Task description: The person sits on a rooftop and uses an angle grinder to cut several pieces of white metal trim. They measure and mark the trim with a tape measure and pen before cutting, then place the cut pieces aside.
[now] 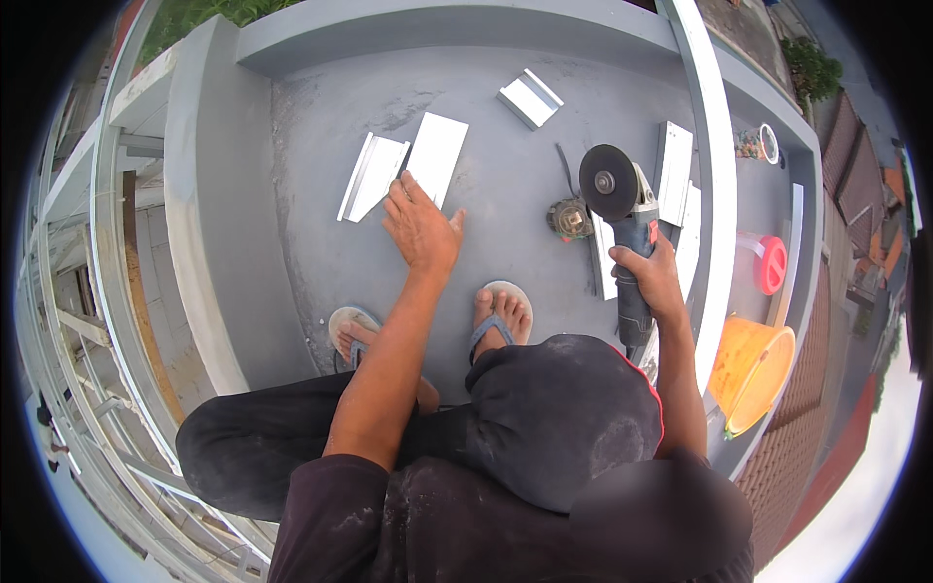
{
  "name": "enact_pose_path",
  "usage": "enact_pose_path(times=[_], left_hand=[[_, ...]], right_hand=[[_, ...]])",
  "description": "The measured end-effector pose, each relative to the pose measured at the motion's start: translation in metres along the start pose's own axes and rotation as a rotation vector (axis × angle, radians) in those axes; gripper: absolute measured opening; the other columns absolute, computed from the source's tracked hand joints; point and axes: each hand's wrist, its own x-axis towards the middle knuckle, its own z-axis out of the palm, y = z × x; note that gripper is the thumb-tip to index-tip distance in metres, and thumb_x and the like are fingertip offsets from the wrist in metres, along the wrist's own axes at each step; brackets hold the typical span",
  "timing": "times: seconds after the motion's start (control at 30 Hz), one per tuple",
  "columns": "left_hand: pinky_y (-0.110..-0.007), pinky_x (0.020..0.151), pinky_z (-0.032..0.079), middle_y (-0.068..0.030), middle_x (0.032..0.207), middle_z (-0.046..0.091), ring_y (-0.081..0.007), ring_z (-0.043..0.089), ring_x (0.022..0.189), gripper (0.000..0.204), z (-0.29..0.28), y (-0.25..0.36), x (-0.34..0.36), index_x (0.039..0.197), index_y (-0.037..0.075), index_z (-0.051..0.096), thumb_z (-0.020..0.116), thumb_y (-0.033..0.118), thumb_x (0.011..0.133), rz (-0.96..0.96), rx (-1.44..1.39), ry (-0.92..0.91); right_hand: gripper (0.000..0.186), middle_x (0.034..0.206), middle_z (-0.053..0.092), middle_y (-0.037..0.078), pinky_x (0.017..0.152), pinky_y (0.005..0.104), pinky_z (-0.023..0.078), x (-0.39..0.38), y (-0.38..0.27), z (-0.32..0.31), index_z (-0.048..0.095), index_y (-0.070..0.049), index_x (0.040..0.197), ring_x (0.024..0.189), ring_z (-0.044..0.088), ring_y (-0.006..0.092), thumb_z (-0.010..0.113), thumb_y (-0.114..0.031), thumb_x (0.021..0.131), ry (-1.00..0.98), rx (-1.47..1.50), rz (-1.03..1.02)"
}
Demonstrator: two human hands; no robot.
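My right hand (661, 276) is wrapped round the body of an angle grinder (636, 231). The grinder's black disc (591, 183) points away from me, with its round flange facing up. Out in front, my left hand (422, 225) has its thumb apart from its fingers. Those fingertips lie at the lower ends of two cut white metal profile pieces: a flat one (439, 151) and a ridged one with a slanted end (374, 173). Whether they touch both pieces, I cannot tell. A shorter white profile piece (531, 99) lies farther off on the grey floor.
A tape measure (570, 220) sits left of the grinder. More white profile pieces (673, 160) lie under a long white bar (714, 146) on the right. Beyond are an orange bucket (748, 364), a red-lidded container (771, 264) and a low grey wall (457, 29).
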Motion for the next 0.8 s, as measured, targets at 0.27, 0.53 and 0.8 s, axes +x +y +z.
enact_pose_path(times=[0.27,0.53,0.8], left_hand=[[-0.053,0.108,0.048,-0.0181,0.146,0.054,-0.0380,0.056,0.130,0.089,0.024,-0.029,-0.019,0.155,0.004,0.051,0.096,0.025,0.082,0.175,-0.120,0.005],[-0.046,0.097,0.056,-0.0122,0.130,0.054,-0.0325,0.058,0.126,0.089,0.030,-0.026,0.014,0.148,0.013,0.059,0.102,0.026,0.071,0.236,-0.208,-0.138],[-0.044,0.101,0.055,-0.0098,0.128,0.054,-0.0301,0.057,0.125,0.087,0.028,-0.038,0.021,0.147,0.013,0.060,0.101,0.027,0.072,0.298,-0.230,-0.145]], right_hand=[[0.059,0.109,0.077,0.015,0.089,0.0388,0.058,0.030,-0.024,0.035,0.068,0.005,0.129,0.095,0.073,0.0220,0.086,-0.024,0.081,-0.133,-0.198,-0.098],[0.085,0.123,0.074,0.031,0.105,0.0466,0.055,0.060,0.004,0.059,0.060,0.013,0.139,0.118,0.072,0.0422,0.085,-0.038,0.077,-0.158,-0.567,-0.147],[0.105,0.139,0.068,0.037,0.114,0.0463,0.051,0.053,-0.011,0.080,0.047,0.018,0.155,0.134,0.067,0.0456,0.086,-0.042,0.077,-0.218,-0.682,-0.046]])
